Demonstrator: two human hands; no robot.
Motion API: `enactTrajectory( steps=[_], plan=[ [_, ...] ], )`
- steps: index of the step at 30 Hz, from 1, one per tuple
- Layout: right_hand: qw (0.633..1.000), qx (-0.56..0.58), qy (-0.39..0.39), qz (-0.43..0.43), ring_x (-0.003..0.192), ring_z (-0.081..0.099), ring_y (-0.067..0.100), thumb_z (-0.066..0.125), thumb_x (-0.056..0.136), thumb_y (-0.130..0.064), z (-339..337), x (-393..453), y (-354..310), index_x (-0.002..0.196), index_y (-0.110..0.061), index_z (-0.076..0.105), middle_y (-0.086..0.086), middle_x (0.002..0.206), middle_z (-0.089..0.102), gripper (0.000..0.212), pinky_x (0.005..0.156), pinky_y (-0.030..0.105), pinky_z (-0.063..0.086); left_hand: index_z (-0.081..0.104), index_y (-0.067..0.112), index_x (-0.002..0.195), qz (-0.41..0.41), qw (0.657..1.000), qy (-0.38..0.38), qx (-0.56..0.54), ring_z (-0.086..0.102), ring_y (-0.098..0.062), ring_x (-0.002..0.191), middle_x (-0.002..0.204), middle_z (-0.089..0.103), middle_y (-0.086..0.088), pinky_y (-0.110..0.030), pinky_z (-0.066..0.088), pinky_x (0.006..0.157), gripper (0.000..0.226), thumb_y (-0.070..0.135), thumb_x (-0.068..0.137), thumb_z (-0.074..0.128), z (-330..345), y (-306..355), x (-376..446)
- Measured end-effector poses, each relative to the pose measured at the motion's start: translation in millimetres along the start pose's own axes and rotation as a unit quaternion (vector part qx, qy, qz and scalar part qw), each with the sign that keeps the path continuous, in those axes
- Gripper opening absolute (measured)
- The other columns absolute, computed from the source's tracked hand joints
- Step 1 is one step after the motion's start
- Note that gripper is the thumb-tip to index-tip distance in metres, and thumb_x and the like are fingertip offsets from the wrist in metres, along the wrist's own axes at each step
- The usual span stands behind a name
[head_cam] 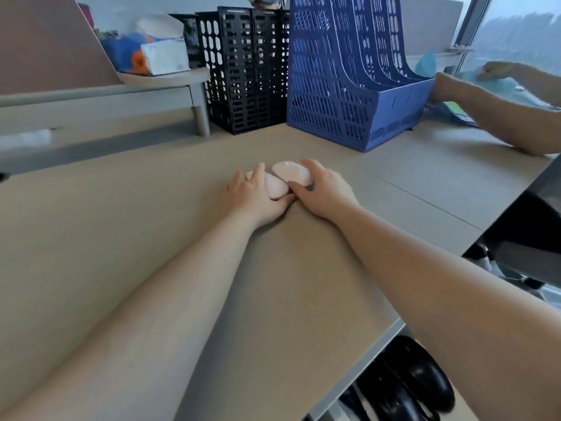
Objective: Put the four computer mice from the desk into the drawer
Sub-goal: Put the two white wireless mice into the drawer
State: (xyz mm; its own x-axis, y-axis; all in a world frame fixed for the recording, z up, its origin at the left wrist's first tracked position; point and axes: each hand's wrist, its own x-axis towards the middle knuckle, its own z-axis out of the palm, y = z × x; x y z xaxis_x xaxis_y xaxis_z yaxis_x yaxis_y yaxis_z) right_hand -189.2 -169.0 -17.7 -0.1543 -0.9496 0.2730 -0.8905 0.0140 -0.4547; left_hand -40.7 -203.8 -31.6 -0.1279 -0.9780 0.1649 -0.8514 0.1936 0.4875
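Two pale pink computer mice lie side by side in the middle of the beige desk (151, 238). My left hand (255, 196) wraps the left mouse (276, 186), thumb under its near end and fingers over its far side. My right hand (324, 192) grips the right mouse (291, 173), fingers curled over its right edge and thumb at its near end. Both mice still rest on the desk and touch each other. No drawer is in view.
A black mesh file rack (246, 71) and a blue file rack (355, 74) stand behind the mice. A monitor riser (121, 95) with a tissue box (158, 53) sits at back left. Another person's arms (491, 107) reach across at right. Black shoes (409, 381) lie under the desk.
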Motion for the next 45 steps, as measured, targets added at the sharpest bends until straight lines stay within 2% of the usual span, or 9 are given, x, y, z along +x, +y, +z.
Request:
enactTrajectory(
  steps=[3,8,14,18,25,29,31,38,45],
  plan=[
    [1.0,0.015,0.002,-0.003,0.123,0.051,0.029,0.051,0.087,-0.047,-2,-1,1,0.136,-0.029,0.046,0.003,0.132,0.06,0.053,0.097,0.041,0.044,0.03,0.022,0.143,-0.006,1.0,0.009,-0.012,0.037,-0.033,0.132,0.137,0.042,-0.016,-0.039,0.034,0.108,0.096,0.071,0.067,0.062,-5,4,-7],
    [0.999,0.033,0.002,0.004,0.129,0.046,0.028,0.055,0.084,-0.045,-5,-9,3,0.136,-0.031,0.05,0.001,0.138,0.056,0.054,0.101,0.038,0.041,0.033,0.025,0.142,0.009,1.0,0.011,-0.024,0.04,-0.031,0.13,0.135,0.042,-0.013,-0.036,0.034,0.106,0.096,0.068,0.064,0.069,-18,10,-27],
    [0.997,0.064,-0.024,0.041,0.133,0.042,0.029,0.055,0.076,-0.065,-2,3,-7,0.145,-0.033,0.029,0.003,0.144,0.048,0.08,0.102,0.044,0.04,0.03,0.026,0.143,0.01,0.999,-0.004,-0.036,0.039,-0.027,0.131,0.135,0.041,-0.009,-0.034,0.034,0.104,0.098,0.063,0.063,0.073,-20,11,-39],
    [0.996,0.067,-0.038,0.048,0.131,0.045,0.029,0.055,0.079,-0.056,1,10,-9,0.143,-0.031,0.034,0.006,0.139,0.054,0.072,0.101,0.042,0.042,0.03,0.026,0.143,0.007,0.999,-0.013,-0.04,0.039,-0.026,0.132,0.136,0.04,-0.008,-0.034,0.034,0.103,0.098,0.063,0.063,0.074,-21,13,-38],
    [0.992,0.103,-0.015,0.073,0.134,0.041,0.029,0.06,0.083,-0.043,-23,-12,4,0.142,-0.025,0.039,0.007,0.141,0.051,0.066,0.107,0.041,0.038,0.026,0.025,0.146,-0.018,0.997,-0.036,-0.06,0.035,-0.027,0.135,0.139,0.037,-0.01,-0.036,0.031,0.11,0.105,0.06,0.061,0.077,-33,23,-44],
    [0.99,0.11,-0.012,0.092,0.133,0.039,0.032,0.061,0.083,-0.035,-51,-36,11,0.143,-0.025,0.038,0.011,0.14,0.048,0.065,0.107,0.044,0.038,0.023,0.029,0.147,-0.004,0.998,-0.049,-0.045,0.034,-0.026,0.136,0.142,0.034,-0.008,-0.036,0.032,0.108,0.102,0.056,0.064,0.076,-46,46,-67],
    [0.989,0.108,-0.01,0.099,0.131,0.041,0.033,0.061,0.084,-0.033,-70,-53,14,0.143,-0.025,0.038,0.013,0.139,0.047,0.064,0.105,0.044,0.039,0.024,0.03,0.146,0.006,0.998,-0.05,-0.03,0.035,-0.025,0.136,0.143,0.034,-0.007,-0.037,0.034,0.107,0.101,0.061,0.064,0.073,-53,64,-84],
    [0.993,0.064,-0.028,0.098,0.129,0.046,0.03,0.065,0.081,-0.044,-143,-125,28,0.141,-0.026,0.042,0.008,0.139,0.054,0.067,0.104,0.039,0.042,0.03,0.03,0.144,0.034,0.995,-0.079,0.046,0.034,-0.027,0.134,0.143,0.036,-0.007,-0.037,0.033,0.106,0.098,0.072,0.062,0.065,-61,119,-164],
    [0.988,0.069,-0.056,0.125,0.126,0.051,0.025,0.068,0.08,-0.039,-184,-205,49,0.139,-0.024,0.046,0.004,0.138,0.055,0.065,0.098,0.033,0.043,0.035,0.027,0.14,0.065,0.99,-0.099,0.073,0.035,-0.028,0.13,0.137,0.04,-0.009,-0.038,0.035,0.102,0.094,0.077,0.064,0.059,-53,166,-236]
  ],
)
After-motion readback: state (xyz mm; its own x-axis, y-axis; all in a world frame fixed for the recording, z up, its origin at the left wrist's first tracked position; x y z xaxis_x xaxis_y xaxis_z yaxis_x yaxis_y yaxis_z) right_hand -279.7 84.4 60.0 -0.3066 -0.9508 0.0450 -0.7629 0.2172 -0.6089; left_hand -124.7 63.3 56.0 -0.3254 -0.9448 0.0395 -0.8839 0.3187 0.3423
